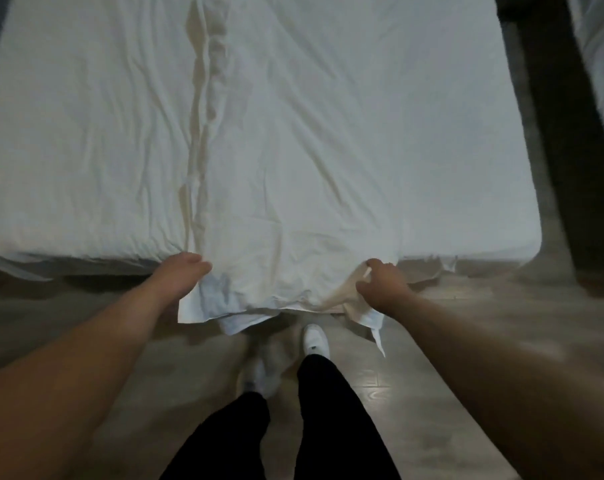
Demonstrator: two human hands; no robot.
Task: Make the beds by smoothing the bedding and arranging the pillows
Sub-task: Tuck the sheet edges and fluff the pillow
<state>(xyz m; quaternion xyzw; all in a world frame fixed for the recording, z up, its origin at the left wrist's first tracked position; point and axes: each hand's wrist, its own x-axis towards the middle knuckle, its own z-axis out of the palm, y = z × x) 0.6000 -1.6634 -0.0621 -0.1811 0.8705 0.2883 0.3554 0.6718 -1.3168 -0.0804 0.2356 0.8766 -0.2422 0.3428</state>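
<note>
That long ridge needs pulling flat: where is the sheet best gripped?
Grip the sheet by its overhanging near hem, coming from the near side, where the left hand and right hand hold it: the ridge runs lengthwise toward that free edge.

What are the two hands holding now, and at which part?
The left hand and right hand each grip the white sheet at its hanging near edge.

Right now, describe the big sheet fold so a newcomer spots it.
Start at the wide white sheet. Left of centre, the fold runs from the far edge to the left hand. Unlike the shallow creases nearby, it is long and raised.
</note>
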